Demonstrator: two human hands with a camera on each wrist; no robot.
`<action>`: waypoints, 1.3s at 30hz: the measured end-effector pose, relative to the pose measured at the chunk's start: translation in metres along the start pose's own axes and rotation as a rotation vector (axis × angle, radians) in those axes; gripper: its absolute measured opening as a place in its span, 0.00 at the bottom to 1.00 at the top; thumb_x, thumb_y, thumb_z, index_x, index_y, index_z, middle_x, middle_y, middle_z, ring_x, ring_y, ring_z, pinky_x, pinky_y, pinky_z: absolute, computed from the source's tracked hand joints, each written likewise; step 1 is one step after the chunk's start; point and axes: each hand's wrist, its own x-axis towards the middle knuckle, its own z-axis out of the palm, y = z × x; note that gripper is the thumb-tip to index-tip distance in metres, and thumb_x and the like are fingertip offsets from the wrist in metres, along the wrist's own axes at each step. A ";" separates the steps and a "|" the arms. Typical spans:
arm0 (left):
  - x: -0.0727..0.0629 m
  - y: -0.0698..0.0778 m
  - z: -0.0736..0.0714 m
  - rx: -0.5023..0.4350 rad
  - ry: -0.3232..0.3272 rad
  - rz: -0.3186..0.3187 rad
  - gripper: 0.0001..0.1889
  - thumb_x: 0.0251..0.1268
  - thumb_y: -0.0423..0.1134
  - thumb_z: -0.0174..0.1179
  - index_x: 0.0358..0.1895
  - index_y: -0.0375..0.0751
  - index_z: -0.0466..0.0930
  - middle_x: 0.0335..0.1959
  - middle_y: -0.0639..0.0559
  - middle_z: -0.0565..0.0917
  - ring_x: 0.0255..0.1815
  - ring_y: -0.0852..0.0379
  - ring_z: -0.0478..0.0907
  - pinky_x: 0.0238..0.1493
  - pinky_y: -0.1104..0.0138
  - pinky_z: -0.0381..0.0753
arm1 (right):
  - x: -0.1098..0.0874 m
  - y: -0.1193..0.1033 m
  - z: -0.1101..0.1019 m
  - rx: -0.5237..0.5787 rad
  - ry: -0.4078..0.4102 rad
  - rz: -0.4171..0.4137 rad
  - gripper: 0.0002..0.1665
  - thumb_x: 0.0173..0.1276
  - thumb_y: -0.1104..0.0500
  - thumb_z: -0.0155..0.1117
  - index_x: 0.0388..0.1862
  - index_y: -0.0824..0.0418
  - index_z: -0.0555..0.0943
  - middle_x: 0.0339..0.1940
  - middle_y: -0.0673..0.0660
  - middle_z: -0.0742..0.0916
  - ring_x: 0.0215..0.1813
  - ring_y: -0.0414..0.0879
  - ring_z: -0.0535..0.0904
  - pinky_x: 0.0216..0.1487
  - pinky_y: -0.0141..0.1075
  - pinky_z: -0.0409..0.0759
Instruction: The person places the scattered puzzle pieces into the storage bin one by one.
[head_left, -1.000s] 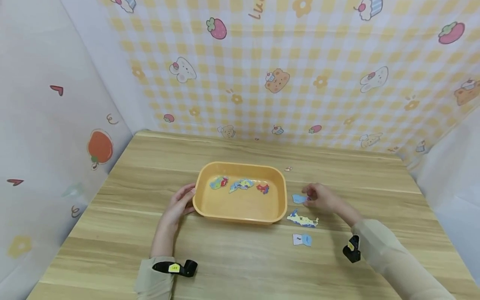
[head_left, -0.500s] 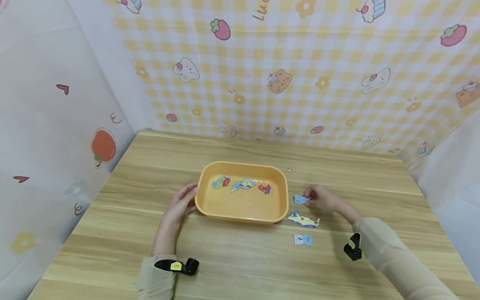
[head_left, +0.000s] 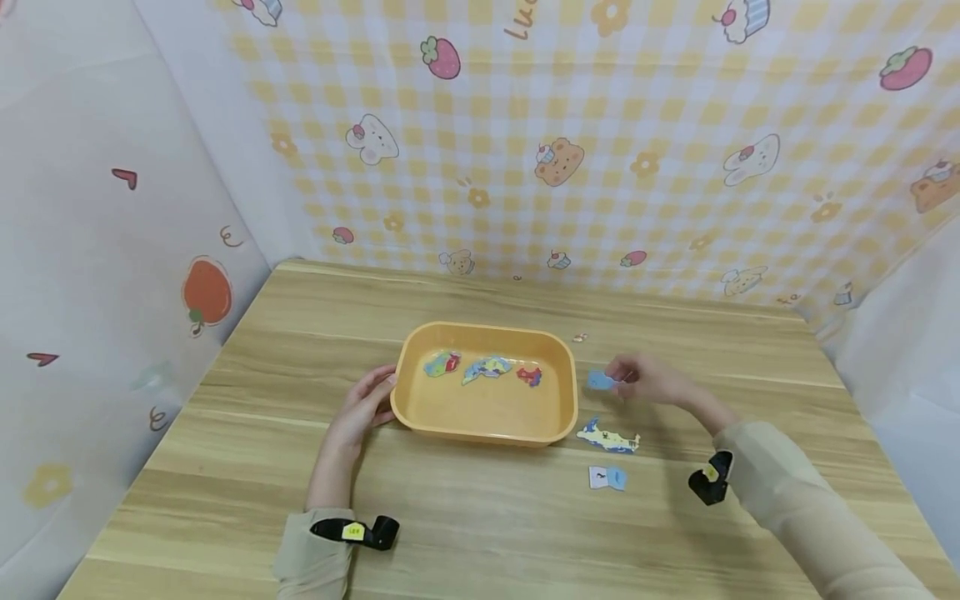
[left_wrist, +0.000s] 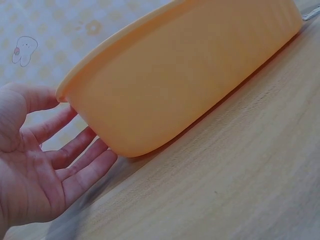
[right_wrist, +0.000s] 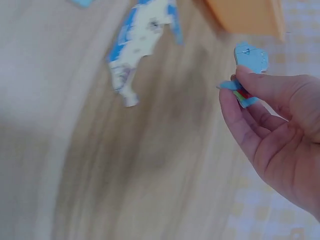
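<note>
Checked yellow-and-white fabric (head_left: 495, 108) backs a wood-grain bench (head_left: 480, 525). On the bench stands an orange tray (head_left: 465, 427), upright, with three flat pieces along its far side: a green-and-red piece (head_left: 442, 364), a blue-and-yellow piece (head_left: 487, 368) and a red piece (head_left: 529, 377). Of the two hands, the left hand (head_left: 367, 402) has its fingers extended and slightly spread, touching the tray's left end, the thumb at the rim. The right hand (head_left: 651, 381) pinches a blue piece (head_left: 601, 380) between thumb and fingers, just beside the tray's right end; red and green show at the fingertips in the right wrist view, though whether they belong to a second piece cannot be told. Nearer the person lie a cream-and-blue piece (head_left: 609, 437) and, beyond it, a white-and-blue piece (head_left: 607, 477).
</note>
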 end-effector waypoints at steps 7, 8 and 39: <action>0.001 0.002 0.000 0.011 0.005 -0.002 0.26 0.68 0.47 0.48 0.65 0.40 0.60 0.65 0.41 0.66 0.43 0.66 0.75 0.42 0.71 0.77 | 0.008 -0.023 -0.013 0.152 -0.019 0.101 0.15 0.66 0.65 0.54 0.46 0.76 0.70 0.37 0.64 0.79 0.38 0.45 0.78 0.42 0.42 0.82; 0.001 0.003 0.000 0.011 0.006 -0.003 0.26 0.68 0.47 0.48 0.65 0.40 0.60 0.65 0.41 0.66 0.43 0.66 0.75 0.42 0.71 0.77 | 0.010 -0.026 -0.014 0.152 -0.012 0.104 0.16 0.66 0.64 0.54 0.46 0.76 0.71 0.37 0.64 0.79 0.38 0.45 0.78 0.43 0.42 0.82; 0.000 -0.001 0.004 0.019 0.029 -0.002 0.25 0.68 0.48 0.49 0.64 0.42 0.62 0.62 0.43 0.68 0.41 0.66 0.76 0.42 0.70 0.78 | 0.077 -0.086 0.046 -0.297 -0.208 -0.054 0.03 0.58 0.69 0.61 0.33 0.66 0.77 0.28 0.55 0.81 0.31 0.41 0.74 0.32 0.26 0.72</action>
